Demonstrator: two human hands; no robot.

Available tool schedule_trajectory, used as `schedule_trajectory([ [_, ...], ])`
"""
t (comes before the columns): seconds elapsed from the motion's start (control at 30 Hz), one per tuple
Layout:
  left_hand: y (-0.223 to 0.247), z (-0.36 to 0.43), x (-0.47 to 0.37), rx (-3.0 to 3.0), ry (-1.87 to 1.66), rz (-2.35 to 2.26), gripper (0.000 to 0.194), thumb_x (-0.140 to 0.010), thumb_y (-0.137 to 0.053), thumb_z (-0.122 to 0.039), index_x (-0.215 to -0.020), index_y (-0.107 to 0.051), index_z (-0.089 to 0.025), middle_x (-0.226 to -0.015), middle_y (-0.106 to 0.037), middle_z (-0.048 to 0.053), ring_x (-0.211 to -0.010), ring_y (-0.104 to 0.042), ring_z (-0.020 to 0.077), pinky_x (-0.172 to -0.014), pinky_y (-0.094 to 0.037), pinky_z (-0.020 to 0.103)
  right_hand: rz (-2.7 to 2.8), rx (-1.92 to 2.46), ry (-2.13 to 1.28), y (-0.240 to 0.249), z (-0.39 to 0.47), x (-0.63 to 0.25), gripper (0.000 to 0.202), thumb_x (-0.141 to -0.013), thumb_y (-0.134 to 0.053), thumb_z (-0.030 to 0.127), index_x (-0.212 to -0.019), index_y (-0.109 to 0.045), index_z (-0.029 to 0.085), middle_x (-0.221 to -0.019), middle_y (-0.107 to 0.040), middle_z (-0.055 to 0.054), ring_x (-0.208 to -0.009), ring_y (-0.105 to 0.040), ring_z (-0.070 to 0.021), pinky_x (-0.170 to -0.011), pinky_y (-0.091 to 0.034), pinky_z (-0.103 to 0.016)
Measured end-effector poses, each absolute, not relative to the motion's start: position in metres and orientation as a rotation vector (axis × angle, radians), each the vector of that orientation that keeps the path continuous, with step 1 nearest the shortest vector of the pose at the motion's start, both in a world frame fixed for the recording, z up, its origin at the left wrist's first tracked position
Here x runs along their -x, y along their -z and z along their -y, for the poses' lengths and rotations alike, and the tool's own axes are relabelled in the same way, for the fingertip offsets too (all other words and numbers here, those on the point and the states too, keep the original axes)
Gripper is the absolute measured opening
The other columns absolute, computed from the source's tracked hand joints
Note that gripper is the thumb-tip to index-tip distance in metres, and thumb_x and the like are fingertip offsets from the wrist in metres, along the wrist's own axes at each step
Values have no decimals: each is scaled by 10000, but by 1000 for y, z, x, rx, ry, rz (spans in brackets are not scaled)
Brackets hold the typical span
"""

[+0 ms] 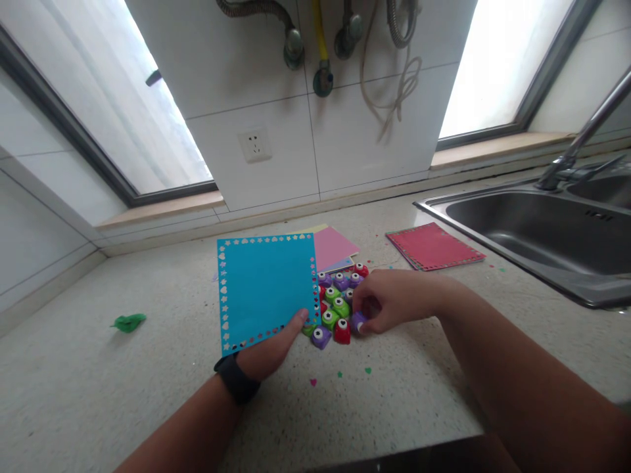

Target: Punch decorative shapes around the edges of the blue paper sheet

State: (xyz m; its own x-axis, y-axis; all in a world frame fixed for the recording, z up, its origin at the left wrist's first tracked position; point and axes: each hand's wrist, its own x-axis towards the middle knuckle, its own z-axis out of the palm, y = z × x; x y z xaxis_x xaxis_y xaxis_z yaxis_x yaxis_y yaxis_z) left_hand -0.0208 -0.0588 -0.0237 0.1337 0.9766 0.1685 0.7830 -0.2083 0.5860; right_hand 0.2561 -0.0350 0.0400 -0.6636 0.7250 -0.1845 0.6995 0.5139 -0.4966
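Observation:
My left hand (277, 347) grips a blue sheet of paper (266, 289) by its lower right corner, thumb on top and the other fingers hidden beneath. Small star, heart and flower shapes are cut out along all of its edges. My right hand (394, 295) is closed, with fingers and thumb around a purple paper punch (358, 322) at the right side of a cluster. In that cluster, several green punches (340, 306), red punches (342, 331) and purple punches (321, 337) stand close together, partly covered by the blue sheet and my right hand.
Behind the punches lie a pink sheet (336, 244) and other papers. A stack topped by a red sheet (436, 246) lies near the steel sink (522, 217) and its faucet (572, 164). A crumpled green piece (129, 322) is at left; tiny cut-outs (340, 374) dot the counter.

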Motion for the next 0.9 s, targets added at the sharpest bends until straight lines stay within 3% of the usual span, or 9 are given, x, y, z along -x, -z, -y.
schedule_trajectory([
  [0.17, 21, 59, 20, -2050, -740, -1705, 643, -827, -537, -691, -1289, -658, -260, -1387, -634, 70, -1458, -371, 317, -1252, -168, 527, 2751, 1262, -825, -42, 36, -255, 319, -791, -714, 467, -963, -789, 208, -744, -712, -21, -609, -585, -141, -559, -373, -277],
  [0.4, 11, 61, 18, -1997, -552, -1701, 631, -840, -445, -725, -1123, -733, -241, -1301, -690, 90, -1387, -474, 342, -1234, -214, 539, 2772, 1386, -819, -47, 38, -252, 327, -836, -660, 486, -898, -781, 189, -706, -696, -17, -597, -572, -138, -546, -363, -273],
  [0.6, 10, 61, 20, -2108, -540, -1595, 681, -850, -392, -751, -1151, -726, -240, -1306, -685, 95, -1436, -404, 343, -1231, -210, 551, 2774, 1325, -922, -46, 37, -255, 287, -888, -603, 419, -945, -791, 211, -782, -735, -31, -658, -613, -154, -600, -401, -278],
  [0.9, 16, 58, 21, -2071, -569, -1691, 643, -847, -462, -725, -1158, -724, -226, -1331, -669, 108, -1377, -482, 354, -1216, -259, 555, 2612, 1334, -742, -41, 28, -254, 160, -885, -608, 266, -851, -743, 186, -724, -697, -17, -645, -577, -144, -594, -388, -266],
])
